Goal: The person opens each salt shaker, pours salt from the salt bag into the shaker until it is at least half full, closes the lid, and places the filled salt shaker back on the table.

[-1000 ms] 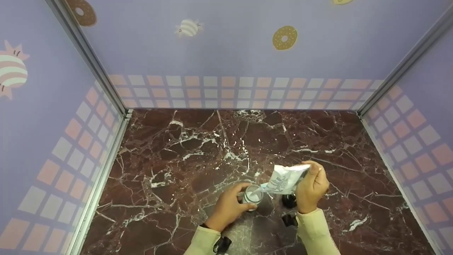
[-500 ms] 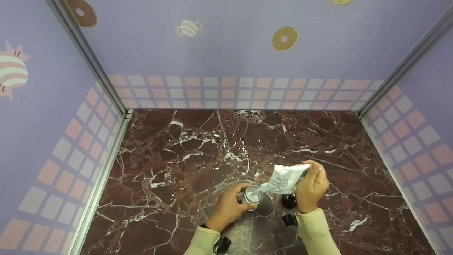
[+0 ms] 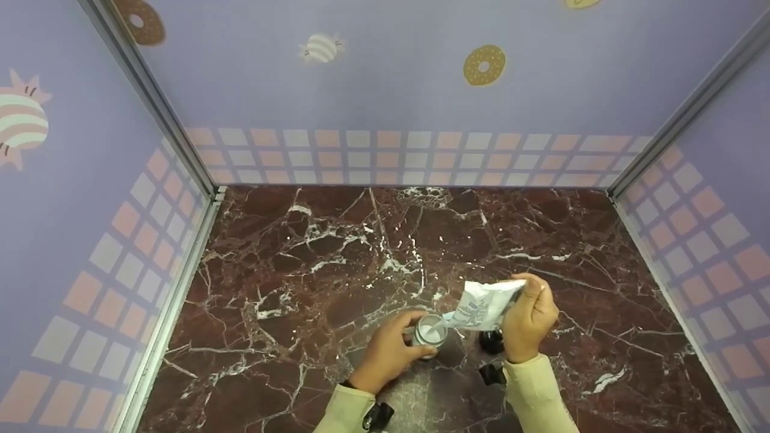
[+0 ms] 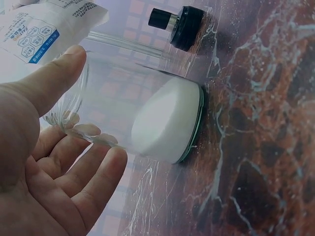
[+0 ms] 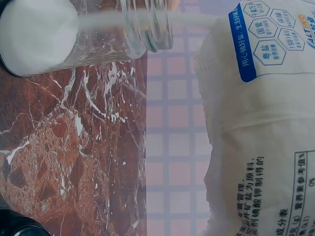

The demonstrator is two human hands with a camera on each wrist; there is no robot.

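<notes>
My left hand grips a clear glass jar, thumb on one side and fingers on the other. The jar stands upright on the marble surface, and white salt is heaped inside its bottom. To the right, my right hand holds a white printed salt bag, tilted with its corner at the jar's mouth. A thin stream of salt runs from the bag into the jar. The right wrist view does not show the right hand itself.
A black lid with a knob rests on the surface, partly behind the bag and right hand in the head view. White grains are scattered over the dark red marble tabletop. Patterned walls enclose the back and both sides.
The salt bag and my right hand have shifted very slightly left. My left hand and the jar have stayed in place, while salt keeps streaming in.
</notes>
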